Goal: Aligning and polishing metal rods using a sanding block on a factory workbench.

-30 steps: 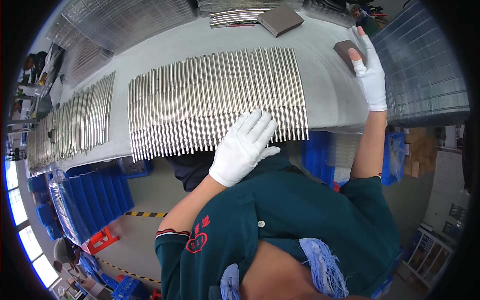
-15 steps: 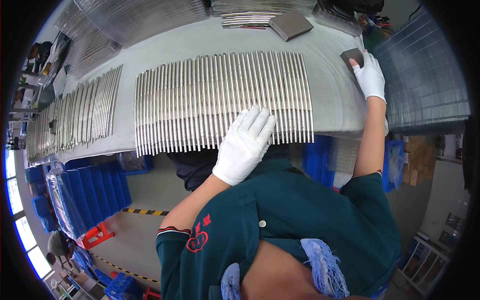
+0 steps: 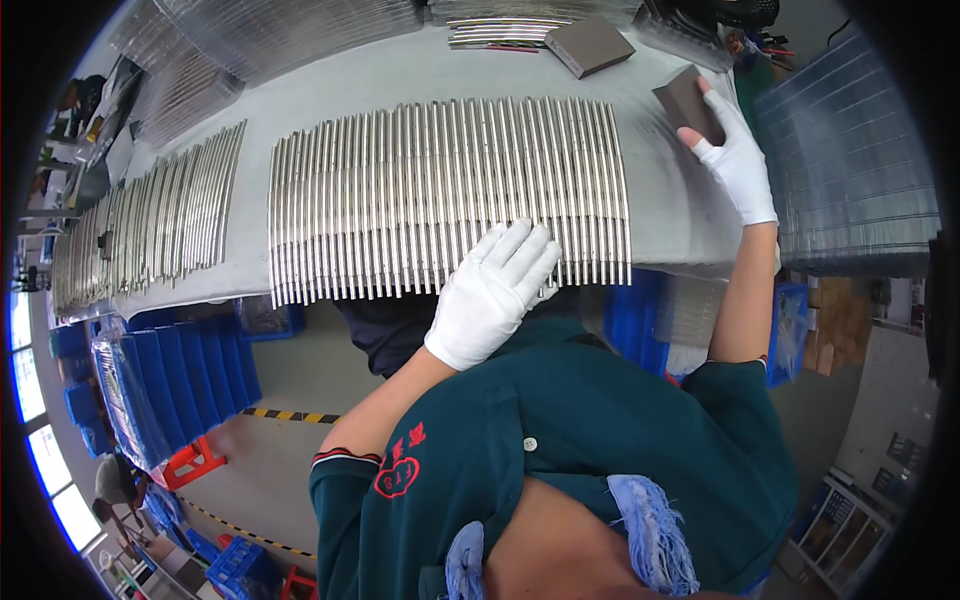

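Observation:
A wide row of shiny metal rods (image 3: 400, 190) lies side by side on the cloth-covered table. My left hand (image 3: 497, 290), in a white glove, rests flat across the near ends of the rods, right of the row's middle, fingers stretched out. At the table's right side my right hand (image 3: 735, 160) grips a grey-brown rectangular block (image 3: 688, 105) between thumb and fingers. The thumb tip and a fingertip poke bare out of that glove. Part of the block is hidden behind the hand.
Another grey-brown block (image 3: 590, 47) lies at the back beside a few more rods (image 3: 495, 33). A second row of rods (image 3: 165, 215) is at the left. Clear plastic trays (image 3: 290, 40) stack along the back; more stacked plastic (image 3: 850, 160) stands at right. Blue bins (image 3: 180, 390) stand below the table.
My right hand has turned and shifted slightly, bringing the block a little left and farther away, and more of the block shows. My left hand has slid slightly to the right on the rods.

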Demonstrator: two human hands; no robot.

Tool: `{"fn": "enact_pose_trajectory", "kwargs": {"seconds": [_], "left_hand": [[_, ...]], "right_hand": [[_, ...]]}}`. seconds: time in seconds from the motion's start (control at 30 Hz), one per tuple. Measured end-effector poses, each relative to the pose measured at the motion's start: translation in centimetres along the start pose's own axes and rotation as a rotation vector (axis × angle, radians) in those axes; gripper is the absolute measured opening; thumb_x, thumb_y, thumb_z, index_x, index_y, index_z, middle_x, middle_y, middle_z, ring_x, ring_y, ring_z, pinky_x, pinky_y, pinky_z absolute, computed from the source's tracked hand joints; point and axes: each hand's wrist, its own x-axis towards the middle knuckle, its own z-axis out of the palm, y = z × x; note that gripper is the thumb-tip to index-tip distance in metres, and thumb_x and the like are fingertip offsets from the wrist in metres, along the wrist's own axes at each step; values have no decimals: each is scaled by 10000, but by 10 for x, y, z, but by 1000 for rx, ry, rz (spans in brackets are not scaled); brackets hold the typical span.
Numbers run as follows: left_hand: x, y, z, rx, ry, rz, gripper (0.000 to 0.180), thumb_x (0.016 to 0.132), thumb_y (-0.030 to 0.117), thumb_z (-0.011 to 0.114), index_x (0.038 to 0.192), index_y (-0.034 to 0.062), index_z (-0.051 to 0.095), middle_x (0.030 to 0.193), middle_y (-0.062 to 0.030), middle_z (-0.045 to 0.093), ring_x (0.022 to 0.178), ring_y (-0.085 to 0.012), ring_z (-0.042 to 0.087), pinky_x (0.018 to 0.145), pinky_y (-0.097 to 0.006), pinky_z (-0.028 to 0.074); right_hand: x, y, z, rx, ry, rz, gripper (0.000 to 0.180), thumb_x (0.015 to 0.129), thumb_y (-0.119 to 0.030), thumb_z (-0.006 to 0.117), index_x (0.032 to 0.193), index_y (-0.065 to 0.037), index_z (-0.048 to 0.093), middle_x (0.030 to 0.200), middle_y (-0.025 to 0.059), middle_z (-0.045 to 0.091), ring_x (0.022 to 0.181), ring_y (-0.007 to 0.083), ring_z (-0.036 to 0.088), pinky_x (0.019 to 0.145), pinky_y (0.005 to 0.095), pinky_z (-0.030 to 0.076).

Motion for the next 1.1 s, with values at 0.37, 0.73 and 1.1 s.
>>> {"fn": "enact_pose_trajectory", "kwargs": {"seconds": [0.37,0.73,1.1], "left_hand": [[-5,-1,4,-125,111,-2,580,680,233,811,1189,42,609,1171,-147,638,1033,-344,641,945,-427,517],[-5,-2,7,-101,142,23,574,669,258,812,1156,36,605,1166,-140,627,1022,-323,640,933,-411,518],[2,-1,-1,-80,2,-12,658,658,316,811,1208,26,598,1261,-134,601,1203,-348,554,1032,-439,459]], "right_hand": [[10,-111,67,-50,-482,-498,559,787,-231,771,1322,-317,633,1439,187,488,1311,376,459,1115,429,364],[7,-108,66,-68,-468,-479,551,771,-181,779,1296,-289,654,1416,189,507,1298,373,468,1114,429,364],[12,21,-36,-743,-301,148,726,838,-385,733,1487,-223,450,1561,123,376,1401,330,396,1149,423,328]]}}
